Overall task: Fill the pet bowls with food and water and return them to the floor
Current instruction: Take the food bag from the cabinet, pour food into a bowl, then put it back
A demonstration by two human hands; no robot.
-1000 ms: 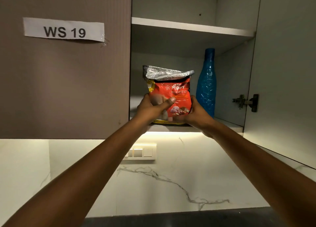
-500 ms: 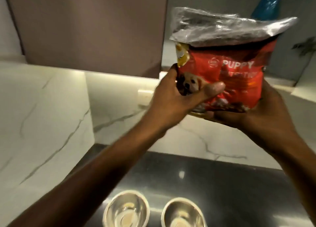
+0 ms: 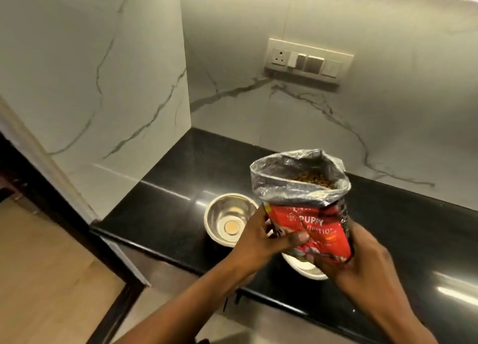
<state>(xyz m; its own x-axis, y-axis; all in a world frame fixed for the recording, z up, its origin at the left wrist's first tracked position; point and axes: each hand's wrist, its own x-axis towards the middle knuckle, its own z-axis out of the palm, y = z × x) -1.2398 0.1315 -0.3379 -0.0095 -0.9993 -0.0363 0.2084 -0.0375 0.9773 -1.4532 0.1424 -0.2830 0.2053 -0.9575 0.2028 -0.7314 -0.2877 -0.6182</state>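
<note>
1. Two hands hold one opened red puppy food bag (image 3: 314,236) upright: the left hand (image 3: 261,240) is clamped on the bag's lower left edge with the thumb across the printed front, and the right hand (image 3: 362,263) is cupped under and around its lower right corner.
2. Just above the grip, the silver lining is rolled back into a wide mouth, and brown kibble (image 3: 314,179) shows inside, well below the rim.
3. Directly beneath the grip sits a steel pet bowl (image 3: 304,268), mostly hidden by the bag and hands; whether it holds anything cannot be told.
4. To the left of the grip, a second steel pet bowl (image 3: 229,220) stands empty on the black countertop (image 3: 165,209), close to the first.
5. The step in hand looks like pouring. It would go best if the right hand lifts the base while the left steers the mouth low over one bowl, tipping slowly so the kibble does not rush out.
6. The floppy rim could fold and scatter pieces across the counter; pinching it into a spout would help.
</note>
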